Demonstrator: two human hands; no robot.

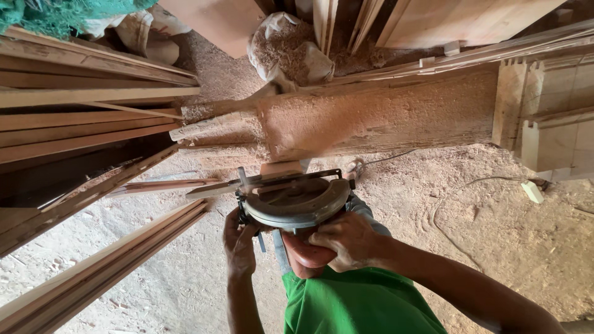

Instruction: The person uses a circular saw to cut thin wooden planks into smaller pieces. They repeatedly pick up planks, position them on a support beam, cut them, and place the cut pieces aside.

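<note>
Leaning in from the left edge, stacked planks (86, 117) and a bundle of long wooden strips (93, 278) slant toward the middle, hemming that side with hard edges.

Next comes the left hand (239, 242), its fingers curled closed around a dark part at the saw's left side, beside the blade guard. The circular saw (294, 201) sits at the centre, held up in front of the green shirt (359, 303), its round grey guard uppermost and a thin offcut strip (210, 190) sticking out to its left. By its metal body it looks heavy and stiff — the blade edge is the part to keep clear of, and the handles are the sound places to grip it.

The right hand (348, 240) wraps around the reddish rear handle (306, 256), fingers folded tight over it.

Beyond, a sawdust-coated log (377, 117) lies across the floor. To the right the floor (507, 235) opens out, loose sawdust with a thin cord (445, 210) looping over it — the freest room for moving, though the footing looks soft.
</note>
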